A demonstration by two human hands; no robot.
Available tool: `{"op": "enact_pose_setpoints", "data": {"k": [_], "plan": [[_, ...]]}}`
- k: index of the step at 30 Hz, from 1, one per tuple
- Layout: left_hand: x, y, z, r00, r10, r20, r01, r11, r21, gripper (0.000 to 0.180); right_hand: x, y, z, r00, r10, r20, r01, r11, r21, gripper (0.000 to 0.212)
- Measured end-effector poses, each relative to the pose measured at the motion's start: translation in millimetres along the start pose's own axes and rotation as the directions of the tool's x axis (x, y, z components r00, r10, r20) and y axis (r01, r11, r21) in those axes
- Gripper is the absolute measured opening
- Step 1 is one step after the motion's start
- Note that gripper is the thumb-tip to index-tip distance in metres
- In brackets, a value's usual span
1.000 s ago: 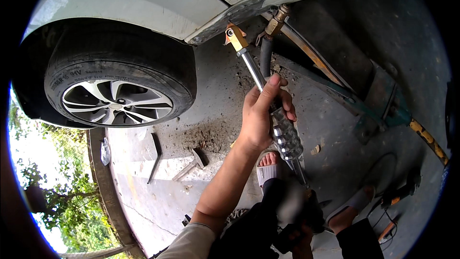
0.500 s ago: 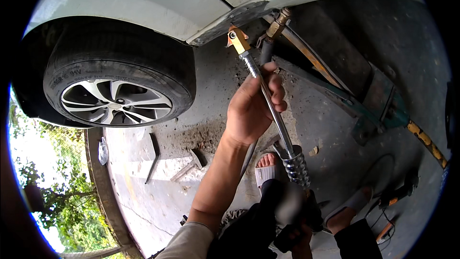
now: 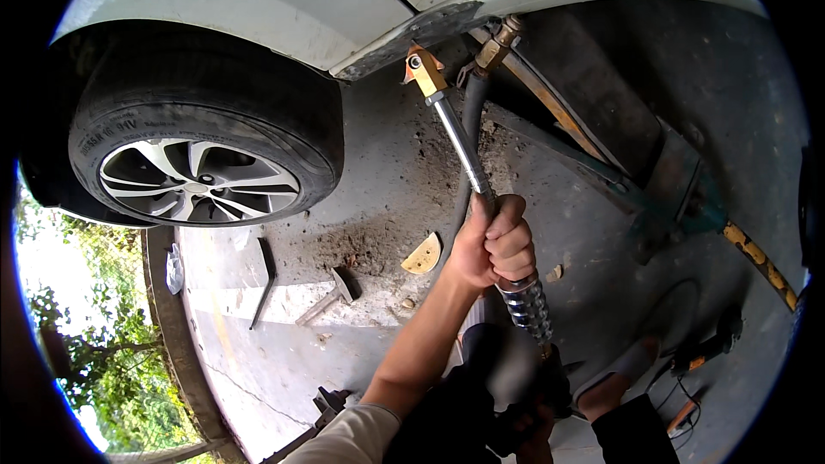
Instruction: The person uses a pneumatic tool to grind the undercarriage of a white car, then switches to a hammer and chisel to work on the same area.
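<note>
A slide-hammer dent puller slants from the car down toward me. Its brass-coloured, pointed tip [image 3: 423, 76] is against or very near the scraped sill [image 3: 404, 39] of the white car. My left hand [image 3: 497, 245] wraps around the chrome rod [image 3: 460, 144] just above the ribbed chrome sliding weight [image 3: 526, 305]. Below that, the black handle [image 3: 559, 378] is mostly in shadow. Low in the view, my right hand [image 3: 540, 436] appears closed around the black handle, its fingers partly hidden. A brass clamp [image 3: 498, 47] with a thick black cable [image 3: 471, 137] hangs beside the tip.
The car's wheel [image 3: 202, 185] stands at left. A floor jack [image 3: 679, 189] reaches under the sill at right. A hammer [image 3: 331, 296], a dark flat-bladed tool [image 3: 262, 279] and a half-round yellowish piece [image 3: 422, 253] lie on the floor. Another corded tool [image 3: 705, 348] lies at lower right.
My left hand has slid down the rod, away from the tip, and its fingers have closed more fully. The half-round piece on the floor has come into sight.
</note>
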State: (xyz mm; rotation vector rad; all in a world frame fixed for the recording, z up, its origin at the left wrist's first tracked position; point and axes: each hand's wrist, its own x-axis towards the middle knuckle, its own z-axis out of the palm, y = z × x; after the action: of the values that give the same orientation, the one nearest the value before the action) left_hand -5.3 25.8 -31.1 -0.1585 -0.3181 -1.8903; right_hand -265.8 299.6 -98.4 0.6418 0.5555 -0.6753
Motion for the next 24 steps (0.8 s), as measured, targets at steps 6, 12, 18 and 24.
{"op": "enact_pose_setpoints", "data": {"k": [6, 12, 18, 24], "plan": [[14, -19, 55, 0.602, 0.424, -0.677, 0.171, 0.76, 0.627, 0.046, 1, -1, 19, 0.997, 0.0, -0.072, -0.012, 0.986, -0.167, 0.018], [18, -48, 63, 0.566, 0.631, -0.531, 0.359, 0.391, 0.848, 0.037, -1, -12, 14, 0.989, -0.048, -0.141, 0.033, 0.994, -0.106, 0.017], [14, -14, 57, 0.731, 0.105, -0.675, 0.229, 0.893, 0.387, 0.039, -4, -7, -10, 0.998, -0.021, 0.057, 0.023, 0.999, -0.024, 0.009], [20, -5, 58, 0.735, 0.123, -0.666, 0.216, 0.889, 0.403, 0.041, 3, -10, 1, 0.998, -0.021, 0.062, 0.022, 1.0, -0.013, 0.011]]}}
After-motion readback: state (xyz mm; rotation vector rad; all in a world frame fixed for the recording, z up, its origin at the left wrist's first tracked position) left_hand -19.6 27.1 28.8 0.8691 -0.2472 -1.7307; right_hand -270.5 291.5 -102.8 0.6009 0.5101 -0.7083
